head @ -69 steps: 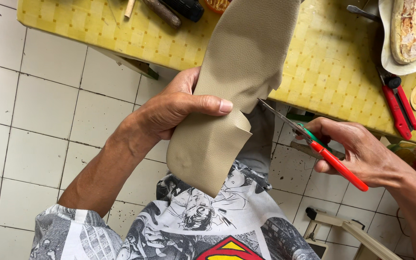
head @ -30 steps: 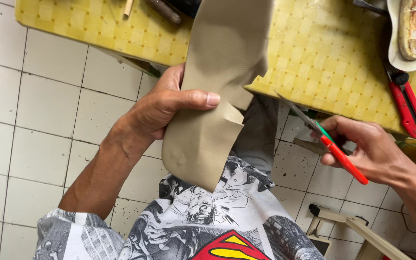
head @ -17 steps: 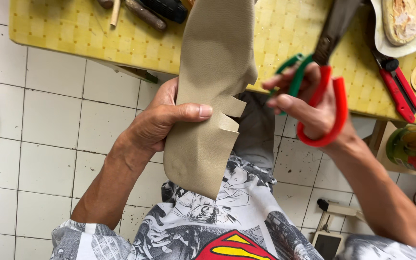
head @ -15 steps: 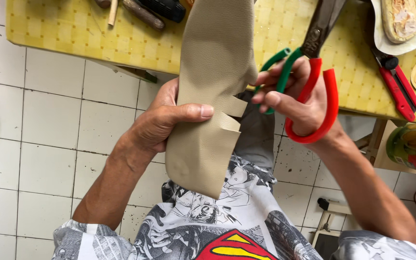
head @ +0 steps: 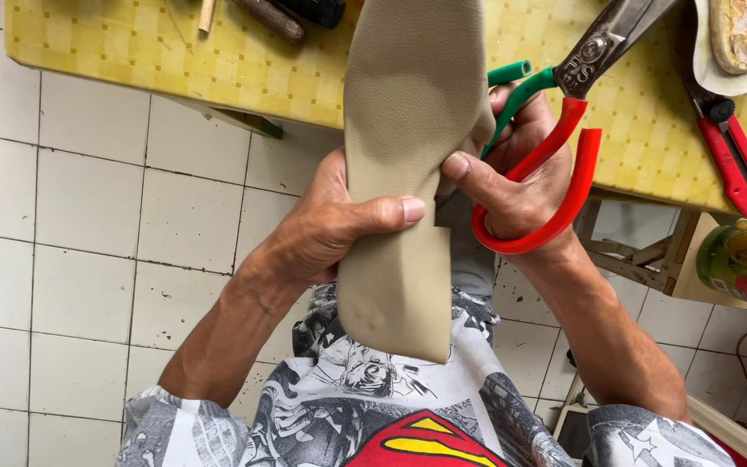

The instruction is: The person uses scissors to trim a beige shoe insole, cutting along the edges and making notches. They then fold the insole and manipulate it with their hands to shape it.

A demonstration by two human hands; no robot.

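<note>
left hand [head: 326,229] fingers clench one beige sole [head: 408,156]; right hand [head: 520,173] fingers grasp one pair of scissors [head: 564,112].

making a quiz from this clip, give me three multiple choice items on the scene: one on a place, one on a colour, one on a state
1. Where do the red pliers lie?
A. on the yellow table
B. on the tiled floor
C. on the person's lap

2. What colours are the handles of the scissors?
A. both black
B. one green, one red
C. blue and white

3. How does the left hand hold the beige insole piece?
A. it lies flat on the table, untouched
B. rolled into a tube
C. gripped, thumb across its front

Answers:
1. A, they rest on the checked tabletop at the right.
2. B, a green loop sits above a red loop around the right hand.
3. C, the thumb presses across the piece, held up over the lap.
</note>
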